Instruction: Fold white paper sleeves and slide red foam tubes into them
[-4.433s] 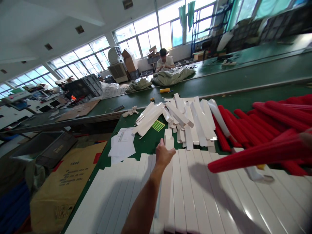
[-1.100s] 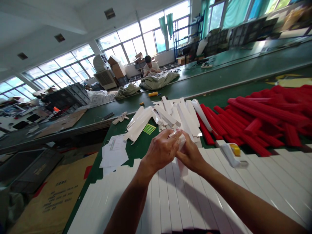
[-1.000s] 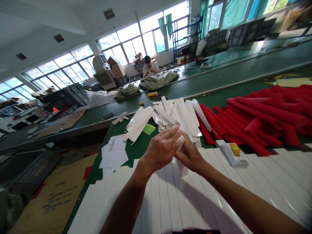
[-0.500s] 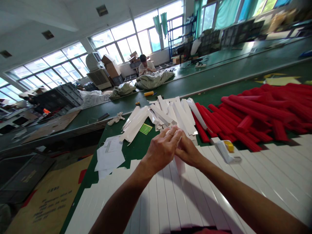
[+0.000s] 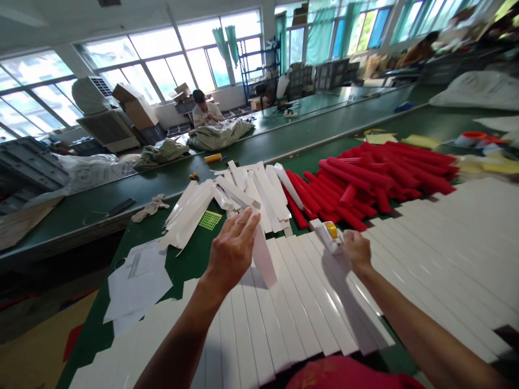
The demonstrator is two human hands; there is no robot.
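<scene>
My left hand (image 5: 235,246) is closed around the top end of a narrow white carton (image 5: 263,259), which tilts up from the row of flat white cartons (image 5: 302,292). Its thumb is hidden behind the carton. Off to the right, my right hand (image 5: 357,249) is closed at the near end of a white tape dispenser (image 5: 327,235) with a yellow core. The dispenser rests on the far edge of the carton row. My right fingertips are partly hidden by the hand itself.
Loose white cartons (image 5: 263,192) lie beyond my left hand, beside a heap of red tubes (image 5: 365,175). Paper sheets (image 5: 138,278), a green sticker sheet (image 5: 210,220) and a glove (image 5: 151,207) lie leftward. A person (image 5: 206,111) sits across the green tables.
My hands were together at the top of the white carton. The right hand has moved right to the tape dispenser, while the left still holds the carton. The view has turned right.
</scene>
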